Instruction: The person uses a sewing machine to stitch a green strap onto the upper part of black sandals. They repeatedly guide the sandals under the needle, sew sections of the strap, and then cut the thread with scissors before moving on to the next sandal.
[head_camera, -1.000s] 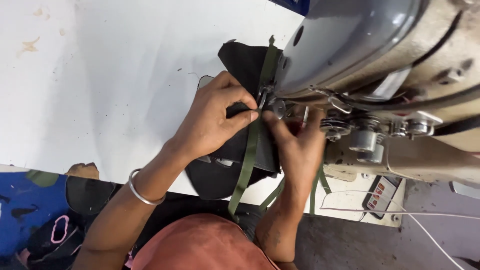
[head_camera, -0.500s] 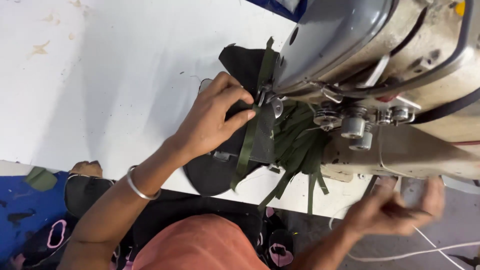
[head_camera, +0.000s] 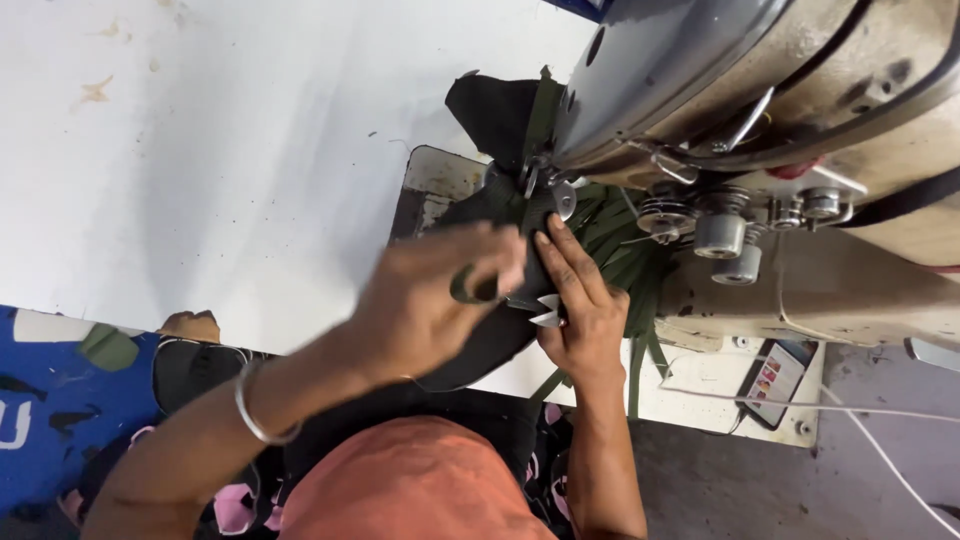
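A black fabric piece lies under the needle of a grey sewing machine, with a green webbing strap running over it. My right hand rests on the fabric just below the presser foot, fingers stretched toward it and thumb tucked by a small white jagged object. My left hand is blurred, a little nearer to me, its fingers curled around a dark loop of strap. A metal bangle circles that wrist.
Loose green straps pile up under the machine arm. The white table spreads to the left. A phone and a white cable lie at the table's right edge. Blue fabric hangs lower left.
My right hand came back from the lower right to the fabric at the presser foot. My left hand drew away from the needle toward me and is in motion.
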